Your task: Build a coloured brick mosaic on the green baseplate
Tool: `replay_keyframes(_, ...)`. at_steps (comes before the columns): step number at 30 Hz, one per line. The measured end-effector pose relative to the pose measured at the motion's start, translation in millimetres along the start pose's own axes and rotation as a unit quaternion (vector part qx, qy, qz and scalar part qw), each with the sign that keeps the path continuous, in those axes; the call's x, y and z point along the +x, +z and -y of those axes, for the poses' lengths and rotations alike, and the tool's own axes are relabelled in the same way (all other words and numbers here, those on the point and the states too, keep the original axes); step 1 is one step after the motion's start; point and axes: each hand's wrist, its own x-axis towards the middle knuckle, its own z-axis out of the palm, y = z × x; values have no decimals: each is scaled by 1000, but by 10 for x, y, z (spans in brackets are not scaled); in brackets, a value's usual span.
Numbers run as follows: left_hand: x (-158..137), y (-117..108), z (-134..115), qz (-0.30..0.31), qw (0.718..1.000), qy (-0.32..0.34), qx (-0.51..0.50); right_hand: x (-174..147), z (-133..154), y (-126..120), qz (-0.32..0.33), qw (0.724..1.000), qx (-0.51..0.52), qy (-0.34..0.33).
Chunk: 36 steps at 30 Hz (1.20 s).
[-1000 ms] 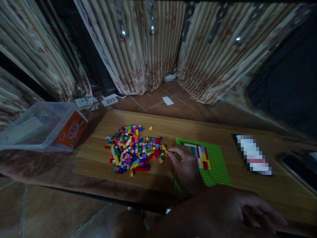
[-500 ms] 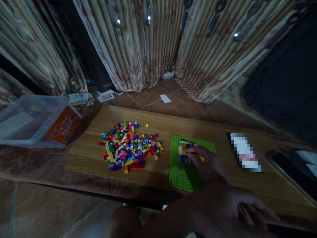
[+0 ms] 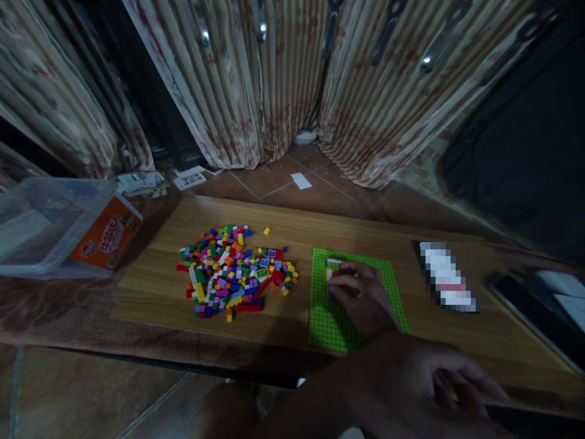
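Note:
My right hand (image 3: 365, 296) is over a green studded baseplate (image 3: 326, 329). Its thumb and fingers close around a small toy-brick build (image 3: 333, 262) on the plate, with white, red and blue parts showing. Most of the build is hidden under the fingers, and I cannot see whether a loose brick is between them. Nearer to me, my left hand (image 3: 434, 378) crosses in front of the right wrist. Its fingers point right, loosely bent and apart, with nothing visible in them. A heap of mixed toy bricks (image 3: 233, 268) lies left of the baseplate.
The wooden board (image 3: 155, 286) carries the bricks and baseplate. At far left a clear plastic box (image 3: 55, 231) with an orange label lies tipped. A phone-like object (image 3: 445, 277), its face pixelated, and a dark phone (image 3: 525, 305) lie to the right. Curtains (image 3: 237, 91) hang behind.
My right hand's fingers have shifted and now cover more of the brick build. The view has moved slightly, sliding the scene left. My left hand stays nearly where it was.

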Motion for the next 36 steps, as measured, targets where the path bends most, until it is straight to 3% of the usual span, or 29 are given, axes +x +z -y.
replay_keyframes(19,-82,-33,-130,-22,1000,-14,3,38,42,116,-46,995,18,89)
replay_keyframes(28,-68,46,-168,-74,997,-31,18,56,72,122,-46,994,46,91)
replay_keyframes(36,-42,78,-143,-74,996,-42,-14,53,63,105,-54,995,52,66)
